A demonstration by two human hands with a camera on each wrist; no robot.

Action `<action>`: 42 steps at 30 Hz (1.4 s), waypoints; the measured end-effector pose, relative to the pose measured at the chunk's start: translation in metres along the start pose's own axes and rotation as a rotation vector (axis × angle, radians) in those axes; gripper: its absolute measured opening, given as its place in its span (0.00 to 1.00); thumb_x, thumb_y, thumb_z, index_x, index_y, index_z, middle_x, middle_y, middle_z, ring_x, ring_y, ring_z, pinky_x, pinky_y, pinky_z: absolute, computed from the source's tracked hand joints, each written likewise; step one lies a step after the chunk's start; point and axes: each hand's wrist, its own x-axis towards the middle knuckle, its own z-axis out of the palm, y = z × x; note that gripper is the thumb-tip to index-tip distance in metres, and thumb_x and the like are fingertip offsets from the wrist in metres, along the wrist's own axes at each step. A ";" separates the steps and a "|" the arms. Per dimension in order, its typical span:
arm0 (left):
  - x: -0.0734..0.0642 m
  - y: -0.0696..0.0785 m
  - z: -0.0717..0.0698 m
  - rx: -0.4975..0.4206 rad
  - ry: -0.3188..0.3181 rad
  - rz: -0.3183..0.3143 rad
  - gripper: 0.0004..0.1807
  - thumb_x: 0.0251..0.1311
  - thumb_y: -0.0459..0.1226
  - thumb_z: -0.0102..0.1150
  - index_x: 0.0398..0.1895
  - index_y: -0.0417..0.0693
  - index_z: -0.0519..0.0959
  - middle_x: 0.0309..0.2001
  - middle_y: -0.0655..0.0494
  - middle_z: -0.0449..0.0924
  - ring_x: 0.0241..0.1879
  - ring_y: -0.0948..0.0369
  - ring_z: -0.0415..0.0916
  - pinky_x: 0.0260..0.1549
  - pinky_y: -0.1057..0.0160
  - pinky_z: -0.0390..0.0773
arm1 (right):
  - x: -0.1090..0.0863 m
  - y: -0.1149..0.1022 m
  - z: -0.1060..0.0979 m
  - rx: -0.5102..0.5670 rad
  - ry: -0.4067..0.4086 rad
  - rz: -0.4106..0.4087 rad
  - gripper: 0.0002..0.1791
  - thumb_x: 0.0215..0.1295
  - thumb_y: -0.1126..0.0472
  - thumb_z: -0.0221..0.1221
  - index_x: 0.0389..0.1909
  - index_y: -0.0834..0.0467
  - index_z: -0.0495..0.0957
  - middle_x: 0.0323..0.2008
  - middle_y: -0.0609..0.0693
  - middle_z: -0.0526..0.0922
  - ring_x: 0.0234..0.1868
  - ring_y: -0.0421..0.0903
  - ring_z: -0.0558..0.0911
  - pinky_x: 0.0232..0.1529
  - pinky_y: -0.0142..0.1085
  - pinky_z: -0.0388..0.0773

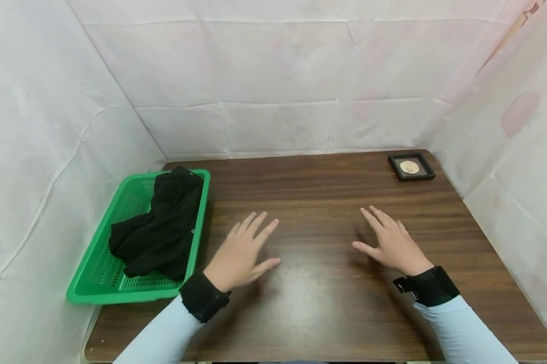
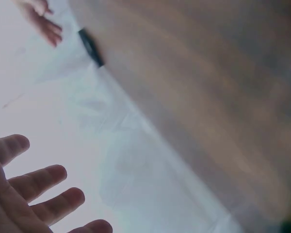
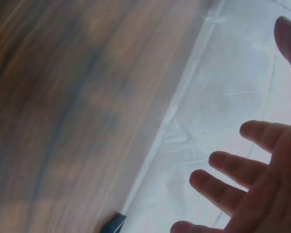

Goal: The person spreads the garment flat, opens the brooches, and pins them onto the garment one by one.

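Observation:
My left hand [image 1: 239, 253] hovers over the table, fingers spread, just right of a green plastic basket [image 1: 123, 297]. Inside that basket lies a crumpled black cloth, seemingly a garment [image 1: 169, 227], with a small light button-like dot on it. Over the right part of the table is my right hand [image 1: 394, 244], its fingers extended and thumb apart. Neither hand holds anything. Beyond the right hand, at the far right corner, sits a small black square frame [image 1: 411, 167] with a round cream-coloured disc [image 1: 409, 167] in it. The left wrist view shows the left palm [image 2: 9, 208] with spread fingers.
The brown wood-grain table [image 1: 301, 202] has white sheeting [image 1: 278, 76] behind it and on both sides. The basket stands along the left edge, close to the left sheet. Black bands [image 1: 204, 297] circle both wrists.

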 end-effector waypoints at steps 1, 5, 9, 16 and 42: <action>0.001 -0.003 -0.009 0.003 0.013 0.001 0.45 0.60 0.63 0.53 0.75 0.54 0.55 0.70 0.42 0.58 0.68 0.43 0.57 0.55 0.37 0.67 | 0.000 -0.002 -0.001 0.013 0.012 -0.009 0.51 0.59 0.31 0.56 0.75 0.54 0.51 0.70 0.66 0.56 0.65 0.68 0.62 0.55 0.73 0.55; 0.005 -0.026 -0.040 0.033 0.063 -0.032 0.45 0.60 0.62 0.54 0.74 0.51 0.56 0.69 0.40 0.60 0.67 0.42 0.59 0.58 0.39 0.64 | 0.002 -0.011 -0.007 0.062 0.062 -0.043 0.49 0.60 0.35 0.59 0.75 0.53 0.51 0.70 0.64 0.58 0.66 0.65 0.63 0.56 0.70 0.57; 0.003 -0.057 -0.067 0.052 0.076 -0.130 0.44 0.60 0.59 0.57 0.73 0.46 0.57 0.67 0.38 0.63 0.66 0.41 0.60 0.59 0.40 0.64 | 0.006 -0.021 -0.011 0.109 0.097 -0.073 0.47 0.62 0.39 0.60 0.75 0.54 0.52 0.70 0.63 0.59 0.67 0.64 0.63 0.58 0.67 0.58; -0.010 -0.129 -0.095 -0.027 -0.076 -0.457 0.41 0.67 0.53 0.51 0.75 0.41 0.51 0.68 0.32 0.57 0.66 0.37 0.55 0.58 0.36 0.61 | 0.015 -0.037 -0.013 0.154 0.107 -0.126 0.45 0.63 0.41 0.60 0.74 0.56 0.52 0.69 0.63 0.60 0.67 0.62 0.62 0.60 0.64 0.59; -0.055 -0.232 -0.021 -0.147 -0.556 -0.697 0.76 0.38 0.70 0.66 0.74 0.32 0.34 0.56 0.15 0.62 0.53 0.28 0.67 0.45 0.35 0.73 | 0.040 -0.062 0.022 0.251 -0.025 -0.124 0.46 0.65 0.34 0.52 0.76 0.49 0.47 0.71 0.57 0.59 0.69 0.56 0.61 0.62 0.61 0.59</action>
